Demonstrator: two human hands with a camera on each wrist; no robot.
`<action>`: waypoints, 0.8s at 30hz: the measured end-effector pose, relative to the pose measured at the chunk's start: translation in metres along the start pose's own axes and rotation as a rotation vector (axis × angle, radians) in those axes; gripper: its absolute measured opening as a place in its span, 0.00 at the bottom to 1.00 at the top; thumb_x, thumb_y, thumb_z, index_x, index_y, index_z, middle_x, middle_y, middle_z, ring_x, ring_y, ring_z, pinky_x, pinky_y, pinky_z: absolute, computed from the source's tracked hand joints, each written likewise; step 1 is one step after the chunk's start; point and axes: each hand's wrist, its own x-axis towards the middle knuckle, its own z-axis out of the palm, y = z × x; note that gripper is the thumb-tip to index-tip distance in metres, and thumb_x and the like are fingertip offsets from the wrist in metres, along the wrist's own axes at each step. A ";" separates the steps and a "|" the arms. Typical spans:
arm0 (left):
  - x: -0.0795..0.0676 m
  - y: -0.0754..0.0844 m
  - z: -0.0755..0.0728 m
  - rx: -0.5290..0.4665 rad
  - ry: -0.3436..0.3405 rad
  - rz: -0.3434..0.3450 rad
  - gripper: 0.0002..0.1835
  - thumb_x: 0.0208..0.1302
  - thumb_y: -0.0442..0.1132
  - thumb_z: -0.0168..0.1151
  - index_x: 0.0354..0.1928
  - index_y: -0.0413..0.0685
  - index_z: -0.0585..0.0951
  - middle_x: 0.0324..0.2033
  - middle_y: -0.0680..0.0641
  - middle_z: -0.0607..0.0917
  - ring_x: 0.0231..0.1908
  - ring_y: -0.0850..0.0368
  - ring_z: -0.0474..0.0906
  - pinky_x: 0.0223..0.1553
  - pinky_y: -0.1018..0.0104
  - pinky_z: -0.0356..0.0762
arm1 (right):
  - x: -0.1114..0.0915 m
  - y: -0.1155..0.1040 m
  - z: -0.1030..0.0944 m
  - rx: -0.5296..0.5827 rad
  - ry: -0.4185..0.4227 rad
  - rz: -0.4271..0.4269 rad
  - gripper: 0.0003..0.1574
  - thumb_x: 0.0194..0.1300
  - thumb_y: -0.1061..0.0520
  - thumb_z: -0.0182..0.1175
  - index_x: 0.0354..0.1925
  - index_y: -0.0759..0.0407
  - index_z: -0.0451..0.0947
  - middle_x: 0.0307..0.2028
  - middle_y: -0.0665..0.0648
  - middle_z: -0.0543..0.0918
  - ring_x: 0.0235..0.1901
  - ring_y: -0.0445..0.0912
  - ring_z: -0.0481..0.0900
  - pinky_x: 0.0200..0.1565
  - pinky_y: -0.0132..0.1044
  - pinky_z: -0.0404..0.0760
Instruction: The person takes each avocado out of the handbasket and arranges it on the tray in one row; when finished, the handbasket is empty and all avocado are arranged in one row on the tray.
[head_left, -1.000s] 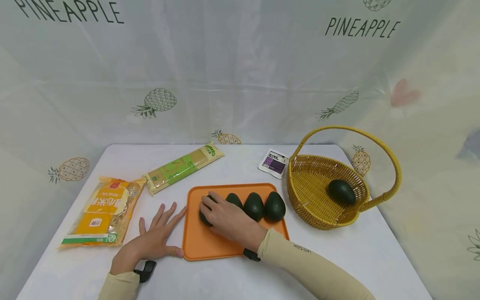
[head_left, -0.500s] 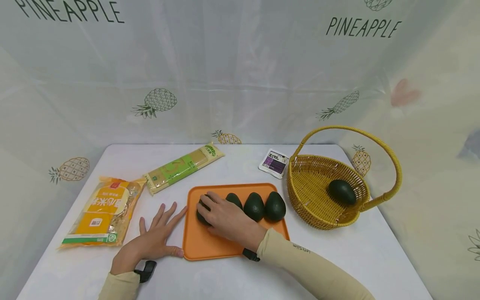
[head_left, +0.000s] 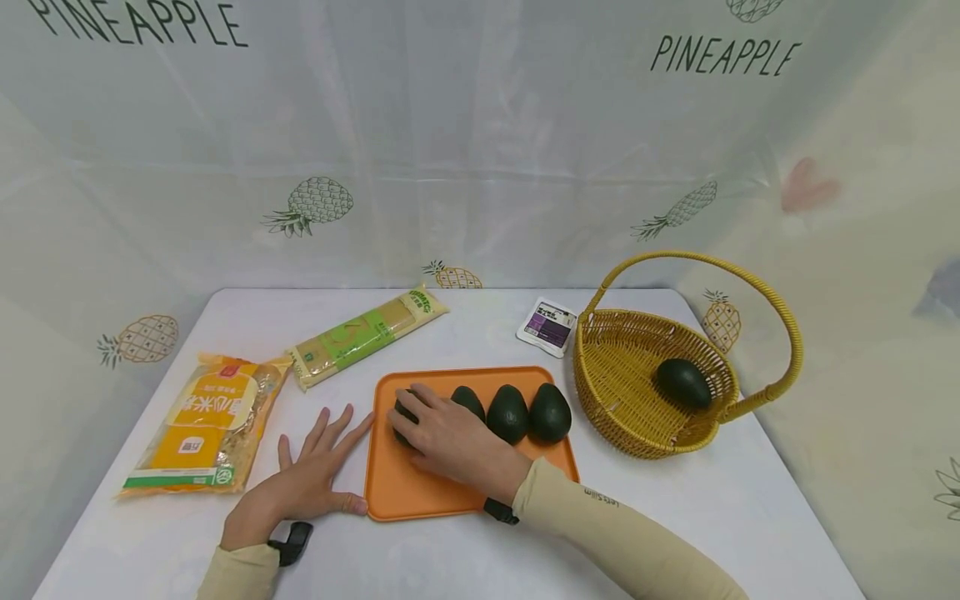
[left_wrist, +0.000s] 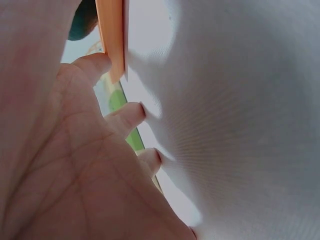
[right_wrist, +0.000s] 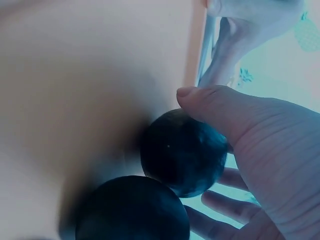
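Note:
My right hand point(head_left: 457, 437) grips the leftmost dark green avocado point(head_left: 406, 408) on the orange tray point(head_left: 420, 493). In the right wrist view the thumb lies over one side of that avocado point(right_wrist: 182, 152) and the fingers sit on the other. To its right, another avocado point(head_left: 468, 400) is partly covered by the hand, with two more avocados point(head_left: 507, 414) beside it in a row. My left hand point(head_left: 311, 471) has its fingers spread, thumb and forefinger at the tray's left edge. In the left wrist view a fingertip meets the tray's side point(left_wrist: 114, 40).
A yellow wicker basket point(head_left: 618, 379) with a tall handle stands at the right, holding one avocado point(head_left: 683, 384). Behind the tray lie a noodle packet point(head_left: 367, 335) and a small white-and-purple sachet point(head_left: 547, 327). An orange-and-clear food bag point(head_left: 206, 425) lies at the left.
The gripped avocado and my right hand have shifted slightly left on the tray. My left hand has stayed put at the tray's edge.

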 end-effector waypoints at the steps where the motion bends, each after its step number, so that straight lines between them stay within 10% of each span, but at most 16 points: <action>1: 0.000 0.000 0.000 0.001 -0.002 -0.001 0.70 0.43 0.69 0.82 0.86 0.61 0.54 0.87 0.35 0.43 0.83 0.21 0.28 0.64 0.07 0.17 | -0.001 0.000 -0.001 0.005 -0.003 0.005 0.38 0.70 0.39 0.72 0.71 0.50 0.74 0.73 0.57 0.75 0.73 0.52 0.75 0.63 0.34 0.86; 15: -0.001 -0.005 -0.001 -0.002 0.003 0.003 0.70 0.44 0.69 0.81 0.87 0.64 0.53 0.87 0.35 0.42 0.82 0.21 0.27 0.63 0.07 0.15 | -0.019 0.018 -0.027 0.236 -0.083 0.095 0.44 0.74 0.39 0.68 0.79 0.50 0.69 0.81 0.58 0.66 0.82 0.55 0.65 0.74 0.44 0.77; 24: 0.003 -0.003 0.000 -0.010 -0.015 -0.001 0.71 0.43 0.68 0.82 0.87 0.63 0.52 0.87 0.35 0.41 0.82 0.21 0.26 0.63 0.08 0.13 | -0.041 0.034 -0.039 0.260 -0.044 0.162 0.41 0.74 0.42 0.69 0.78 0.49 0.70 0.82 0.58 0.66 0.80 0.56 0.67 0.65 0.45 0.86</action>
